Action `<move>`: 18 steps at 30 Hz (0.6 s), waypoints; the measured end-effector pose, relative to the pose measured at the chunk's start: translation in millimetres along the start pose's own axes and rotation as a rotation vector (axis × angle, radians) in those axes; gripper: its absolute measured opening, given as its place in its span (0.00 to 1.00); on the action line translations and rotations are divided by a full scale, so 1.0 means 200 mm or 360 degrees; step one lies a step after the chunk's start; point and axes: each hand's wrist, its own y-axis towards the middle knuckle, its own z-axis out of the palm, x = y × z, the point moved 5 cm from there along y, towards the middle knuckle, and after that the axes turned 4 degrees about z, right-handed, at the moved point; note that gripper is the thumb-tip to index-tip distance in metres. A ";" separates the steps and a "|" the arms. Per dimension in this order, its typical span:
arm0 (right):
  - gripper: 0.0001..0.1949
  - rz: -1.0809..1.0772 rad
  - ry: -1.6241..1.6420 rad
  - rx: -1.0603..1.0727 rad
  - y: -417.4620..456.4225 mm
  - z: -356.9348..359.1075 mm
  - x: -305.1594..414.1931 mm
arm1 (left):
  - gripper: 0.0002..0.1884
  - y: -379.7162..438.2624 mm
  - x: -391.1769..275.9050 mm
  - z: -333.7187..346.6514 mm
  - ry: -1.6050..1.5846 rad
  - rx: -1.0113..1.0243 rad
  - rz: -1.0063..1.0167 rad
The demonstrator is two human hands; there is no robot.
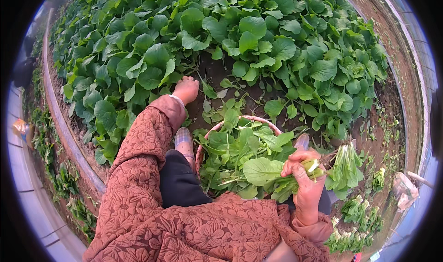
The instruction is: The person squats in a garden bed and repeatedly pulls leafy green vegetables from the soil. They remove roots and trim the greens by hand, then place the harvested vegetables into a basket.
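My right hand point(306, 182) is closed around a small bunch of leafy greens point(264, 172), pale stem ends up and leaves hanging to the left. Between my feet stands a round basket with a reddish rim point(254, 118), filled with loose green leaves point(238, 147). My left hand point(187, 89) reaches down at the near edge of the leafy green plants point(148, 64), its fingers curled near the soil. Whether it grips a stem is hidden. Another bunch of greens point(346, 168), with roots showing at its top, is just right of my right hand.
Dense rows of greens point(249, 30) fill the bed ahead. Several bunches point(360, 217) lie on the ground at right, near a plastic bag point(405, 191). A long edging strip point(62, 123) borders the bed at left. My shoes point(184, 142) flank the basket.
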 end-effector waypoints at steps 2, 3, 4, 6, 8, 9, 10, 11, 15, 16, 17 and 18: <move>0.09 0.0029 -0.0056 0.0013 0.04 -0.01 -0.04 | 0.16 0.08 0.04 0.16 0.0265 -0.0208 -0.0078; 0.10 0.0073 -0.0111 -0.0009 0.07 0.00 -0.05 | 0.13 0.09 0.07 0.23 0.0462 -0.0512 -0.0142; 0.10 0.0112 -0.0122 -0.0028 0.10 0.00 -0.07 | 0.12 0.12 0.11 0.29 0.0445 -0.0372 -0.0236; 0.11 0.0190 -0.0140 -0.0096 0.15 0.00 -0.10 | 0.14 0.18 0.14 0.34 0.0260 -0.0050 -0.0365; 0.12 0.0222 -0.0119 -0.0154 0.19 0.02 -0.12 | 0.13 0.19 0.14 0.25 0.0161 -0.0029 -0.0306; 0.12 0.0240 -0.0139 -0.0135 0.23 0.04 -0.12 | 0.12 0.20 0.16 0.23 0.0121 -0.0022 -0.0301; 0.12 0.0256 -0.0160 -0.0121 0.26 0.05 -0.12 | 0.10 0.21 0.19 0.24 0.0083 -0.0063 -0.0302; 0.12 0.0273 -0.0182 -0.0109 0.29 0.07 -0.12 | 0.10 0.22 0.22 0.25 -0.0014 -0.0005 -0.0333; 0.11 0.0287 -0.0277 -0.0001 0.36 0.15 -0.11 | 0.09 0.24 0.26 0.28 -0.0418 0.0058 -0.0378; 0.11 0.0280 -0.0279 -0.0001 0.37 0.15 -0.11 | 0.09 0.24 0.26 0.28 -0.0514 0.0039 -0.0372; 0.11 0.0274 -0.0280 0.0000 0.37 0.16 -0.11 | 0.09 0.26 0.23 0.29 -0.0579 0.0071 -0.0241; 0.11 0.0270 -0.0278 0.0005 0.38 0.16 -0.11 | 0.09 0.27 0.17 0.26 -0.0640 0.0106 -0.0114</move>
